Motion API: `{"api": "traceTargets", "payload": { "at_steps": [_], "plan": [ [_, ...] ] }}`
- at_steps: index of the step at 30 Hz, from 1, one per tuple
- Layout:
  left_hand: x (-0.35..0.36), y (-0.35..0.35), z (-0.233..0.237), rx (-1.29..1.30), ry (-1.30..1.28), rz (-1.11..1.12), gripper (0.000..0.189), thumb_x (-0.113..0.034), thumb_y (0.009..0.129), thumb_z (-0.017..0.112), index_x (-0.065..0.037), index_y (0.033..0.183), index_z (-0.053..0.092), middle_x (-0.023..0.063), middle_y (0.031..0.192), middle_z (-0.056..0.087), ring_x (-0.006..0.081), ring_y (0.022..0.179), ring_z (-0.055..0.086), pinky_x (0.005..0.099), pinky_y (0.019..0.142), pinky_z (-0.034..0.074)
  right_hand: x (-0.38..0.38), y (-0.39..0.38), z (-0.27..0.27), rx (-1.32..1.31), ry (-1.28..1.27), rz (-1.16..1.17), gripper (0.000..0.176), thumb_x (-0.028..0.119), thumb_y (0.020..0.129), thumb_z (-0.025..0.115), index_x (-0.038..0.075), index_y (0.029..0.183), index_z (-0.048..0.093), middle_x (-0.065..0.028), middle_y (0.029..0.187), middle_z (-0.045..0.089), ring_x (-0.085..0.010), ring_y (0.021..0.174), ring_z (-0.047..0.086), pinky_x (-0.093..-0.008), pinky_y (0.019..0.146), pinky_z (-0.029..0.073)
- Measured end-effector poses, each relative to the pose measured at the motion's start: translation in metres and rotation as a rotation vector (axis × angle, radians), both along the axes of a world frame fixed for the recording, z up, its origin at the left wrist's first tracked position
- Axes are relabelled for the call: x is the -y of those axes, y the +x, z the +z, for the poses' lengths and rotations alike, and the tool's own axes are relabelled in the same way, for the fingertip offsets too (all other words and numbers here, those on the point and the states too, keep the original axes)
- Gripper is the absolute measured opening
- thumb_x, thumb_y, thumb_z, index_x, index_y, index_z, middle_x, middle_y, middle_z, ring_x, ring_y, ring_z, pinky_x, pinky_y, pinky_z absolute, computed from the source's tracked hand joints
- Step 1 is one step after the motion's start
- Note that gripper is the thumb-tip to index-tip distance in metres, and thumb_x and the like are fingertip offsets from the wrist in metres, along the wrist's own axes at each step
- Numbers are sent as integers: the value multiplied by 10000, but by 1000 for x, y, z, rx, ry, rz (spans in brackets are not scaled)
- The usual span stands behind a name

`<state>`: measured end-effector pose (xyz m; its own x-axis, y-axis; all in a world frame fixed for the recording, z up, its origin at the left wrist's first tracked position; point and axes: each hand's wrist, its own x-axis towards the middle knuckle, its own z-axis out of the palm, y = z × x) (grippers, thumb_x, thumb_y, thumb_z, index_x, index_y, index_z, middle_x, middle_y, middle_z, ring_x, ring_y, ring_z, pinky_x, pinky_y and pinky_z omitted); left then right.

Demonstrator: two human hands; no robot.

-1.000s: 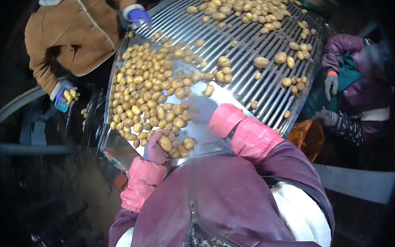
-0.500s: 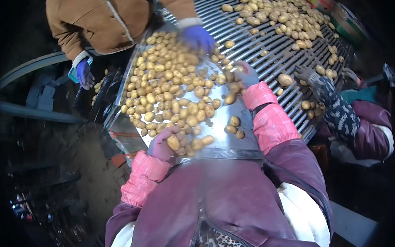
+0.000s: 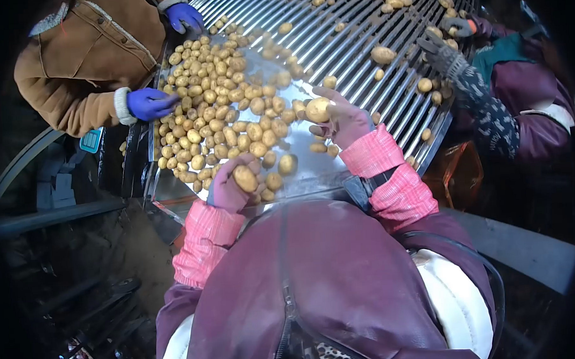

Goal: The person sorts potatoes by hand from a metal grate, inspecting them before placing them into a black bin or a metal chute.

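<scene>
- Picking, seemingly: left hand (image 3: pixel 228 189) closed round a potato (image 3: pixel 245 178), heap's (image 3: pixel 215 112) six o'clock.
- Right hand (image 3: pixel 347 122) pinches a bigger potato (image 3: pixel 317 109), four o'clock.
- Next: lift both clear.

Overall level: bright in the middle, very dim all around it.
Light direction: cool light falls from above onto the potatoes (image 3: pixel 215 112) and the metal rollers (image 3: pixel 359 50); its source is out of view.
Glare: a white sheen lies on the sheet-metal chute (image 3: pixel 303 176), with thin glints along each roller.
Shadows: the ground at left is nearly black, and the right side is murky.
Edge distortion: wide-angle bowing curves the rollers, and the corners have a black vignette.
Blur: the right hand (image 3: pixel 345 120) and the potato (image 3: pixel 317 109) it holds are soft-edged; the left hand (image 3: pixel 228 189) is sharper; the far potatoes smear.
Colour: pink cuffs (image 3: pixel 204 242) look strongly saturated.
</scene>
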<state>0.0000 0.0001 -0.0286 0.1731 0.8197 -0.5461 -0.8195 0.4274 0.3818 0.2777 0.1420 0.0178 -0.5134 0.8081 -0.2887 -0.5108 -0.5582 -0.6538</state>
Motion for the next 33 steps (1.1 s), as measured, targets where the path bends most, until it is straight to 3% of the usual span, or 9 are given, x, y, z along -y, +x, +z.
{"api": "traceTargets", "payload": {
  "at_steps": [4, 7, 8, 15, 17, 21, 27, 29, 33],
  "plan": [
    [-13, 41, 47, -364, 91, -125, 306, -246, 996, 464, 0, 1152, 556, 138, 939, 606, 264, 808, 604, 388, 682, 501, 34, 5, 11, 248, 183, 34, 750, -66, 683, 754, 43, 1370, 474, -74, 1218, 567, -157, 1084, 581, -305, 911, 509],
    [-30, 50, 22, -19, 187, -279, 299, -237, 1001, 459, -1, 1151, 565, 121, 861, 609, 233, 765, 601, 340, 652, 483, 58, 12, 11, 335, 368, 41, 663, 62, 788, 661, 54, 1406, 421, -110, 1213, 577, -171, 1001, 612, -297, 773, 525],
    [-35, 59, 32, -325, 348, -372, 301, -250, 986, 514, -10, 1158, 574, 87, 793, 601, 174, 734, 596, 275, 629, 465, 65, 17, 10, 257, 344, 42, 646, 100, 818, 634, 58, 1420, 402, -117, 1214, 581, -172, 973, 622, -290, 731, 526],
    [-51, 108, 45, -580, 563, -608, 465, -175, 888, 684, -17, 1287, 507, 66, 1054, 612, 119, 786, 605, 282, 698, 519, 102, 35, 39, 323, 177, -47, 500, 137, 853, 628, 71, 1317, 456, -77, 1067, 626, -158, 809, 646, -253, 572, 510],
    [-47, 120, 52, -527, 632, -617, 559, -95, 835, 732, -9, 1330, 487, 64, 1204, 586, 124, 956, 600, 276, 813, 514, 112, 34, 43, 294, 89, -98, 481, 160, 863, 641, 81, 1298, 451, -75, 1055, 627, -158, 782, 643, -255, 569, 510],
    [-43, 130, 42, -653, 758, -594, 618, -87, 786, 784, 8, 1327, 500, 73, 1232, 597, 149, 1119, 565, 298, 947, 474, 124, 26, 34, 190, 26, -220, 446, 154, 892, 628, 87, 1296, 453, -85, 1087, 618, -158, 871, 626, -268, 678, 524],
    [-36, 125, 53, -931, 856, -526, 547, -88, 767, 780, -2, 1262, 562, 79, 1160, 631, 162, 1088, 586, 310, 937, 476, 123, 24, 0, 581, 593, -282, 271, 162, 887, 665, 60, 1136, 640, -74, 1155, 614, -138, 981, 607, -273, 843, 497],
    [-26, 124, 69, -1034, 895, -510, 468, -68, 764, 748, -21, 1207, 607, 72, 1080, 660, 184, 1051, 613, 320, 912, 485, 125, 23, -8, 582, 590, -336, 236, 156, 878, 671, 46, 1087, 665, -77, 1149, 621, -144, 971, 614, -281, 849, 499],
    [-19, 121, 44, -764, 878, -538, 464, -68, 763, 763, -29, 1195, 598, 83, 1048, 670, 166, 896, 646, 312, 777, 523, 126, 25, 0, 419, 353, -265, 218, 157, 875, 665, 21, 1044, 684, -94, 1080, 650, -161, 913, 632, -309, 831, 514]
  ]
}}
